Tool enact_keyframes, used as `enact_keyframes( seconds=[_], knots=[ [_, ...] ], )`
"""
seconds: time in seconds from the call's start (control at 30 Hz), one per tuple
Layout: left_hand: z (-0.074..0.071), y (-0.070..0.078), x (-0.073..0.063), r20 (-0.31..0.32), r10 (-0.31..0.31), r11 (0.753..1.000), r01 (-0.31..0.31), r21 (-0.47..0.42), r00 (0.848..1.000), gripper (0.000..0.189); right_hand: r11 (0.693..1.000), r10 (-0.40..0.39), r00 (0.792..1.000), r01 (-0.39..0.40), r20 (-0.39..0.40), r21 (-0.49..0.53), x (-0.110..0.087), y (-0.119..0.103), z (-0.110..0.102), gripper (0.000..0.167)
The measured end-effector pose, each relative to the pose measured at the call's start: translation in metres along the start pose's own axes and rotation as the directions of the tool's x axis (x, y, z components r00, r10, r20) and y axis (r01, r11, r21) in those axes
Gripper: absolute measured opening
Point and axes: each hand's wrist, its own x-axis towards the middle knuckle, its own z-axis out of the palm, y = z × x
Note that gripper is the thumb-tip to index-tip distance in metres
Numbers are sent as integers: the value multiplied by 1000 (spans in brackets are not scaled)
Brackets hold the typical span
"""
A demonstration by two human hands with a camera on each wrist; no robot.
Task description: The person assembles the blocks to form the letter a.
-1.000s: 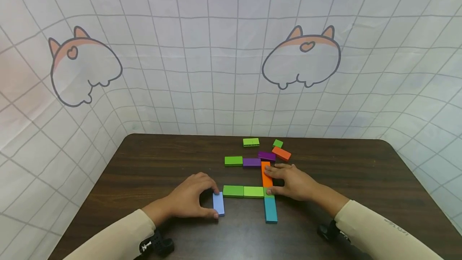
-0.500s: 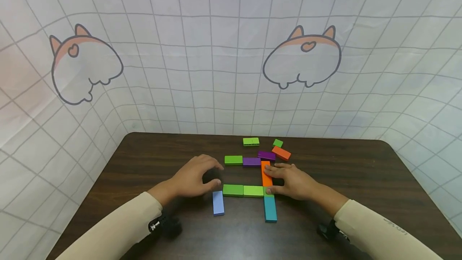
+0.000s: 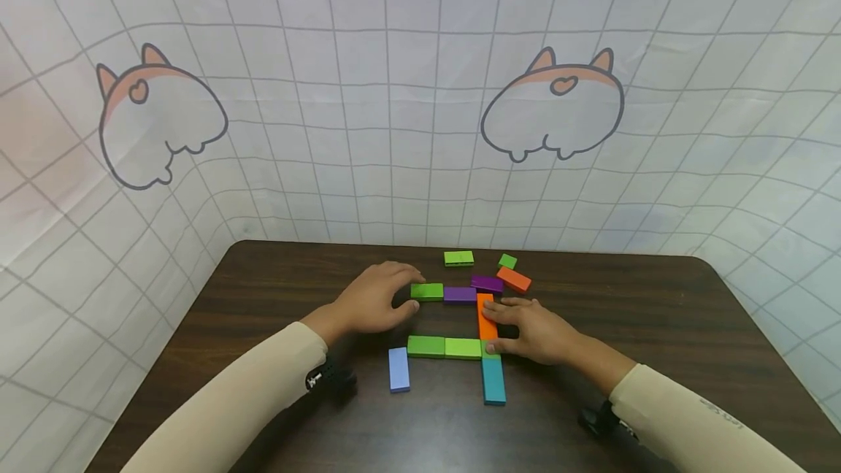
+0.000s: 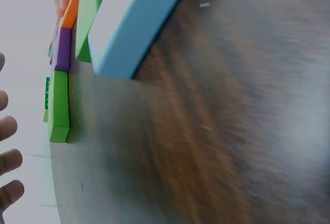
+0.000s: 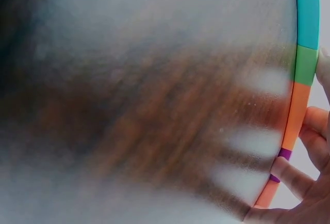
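Note:
My left hand (image 3: pixel 377 298) hovers at the left end of a green block (image 3: pixel 430 292), thumb and fingers spread apart with nothing between them. That block forms a row with a purple block (image 3: pixel 460 295). My right hand (image 3: pixel 539 331) rests its fingertips on an upright-lying orange block (image 3: pixel 485 320) and its thumb on a small green square block (image 3: pixel 489 347). Below the square lies a teal block (image 3: pixel 493 382). Two green blocks, a darker one (image 3: pixel 425 346) and a lighter one (image 3: pixel 463 348), run left from the square. A light blue block (image 3: pixel 398 369) lies near their left end.
Behind the row lie a dark purple block (image 3: pixel 488 284), a red-orange block (image 3: pixel 514 279), a small green block (image 3: pixel 507 261) and a lime block (image 3: pixel 458 259). The brown table (image 3: pixel 296 268) ends at a white gridded cloth (image 3: pixel 407 166).
My left hand has let go of the light blue block and moved away from me and right to the far green block. The right hand has stayed in place.

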Motion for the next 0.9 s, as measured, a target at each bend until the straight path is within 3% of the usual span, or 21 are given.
enact_keyframes(
  seconds=[0.17,0.33,0.7,0.9],
  knots=[
    [3,1,19,20,-33,997,31,73,999,46,1000,4,1000,-4,-1,0,0,2,1,77],
    [6,4,34,57,-54,996,49,78,997,50,1000,6,1000,-6,-3,-4,0,3,2,77],
    [17,5,53,129,-118,990,107,90,985,57,1000,-7,1000,7,-5,-6,2,4,0,77],
    [23,8,63,185,-153,985,136,104,971,62,1000,4,1000,-4,6,-14,3,5,-1,79]
  ],
)
